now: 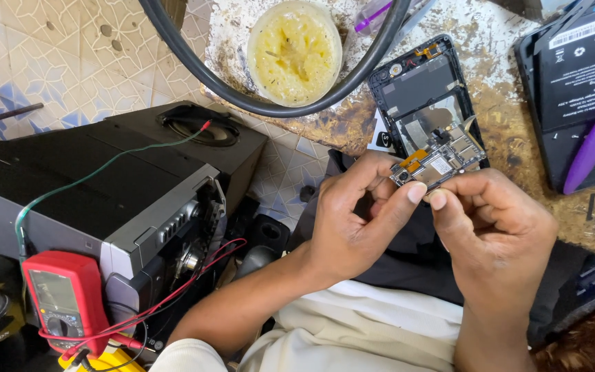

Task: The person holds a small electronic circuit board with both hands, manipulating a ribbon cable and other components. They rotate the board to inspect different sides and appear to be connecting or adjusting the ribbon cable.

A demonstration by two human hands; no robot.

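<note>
- Head view: left hand [352, 227] and right hand [494, 231] both pinch a small circuit board [437, 165], fingers clamped on it
- Opened phone frame [421, 86] lies on the table [504, 103] just behind

Bright, even daylight throughout; soft shadows beneath the hands [435, 227]; focus sharp centrally, slight wide-angle stretch and softness toward the frame edges.
</note>
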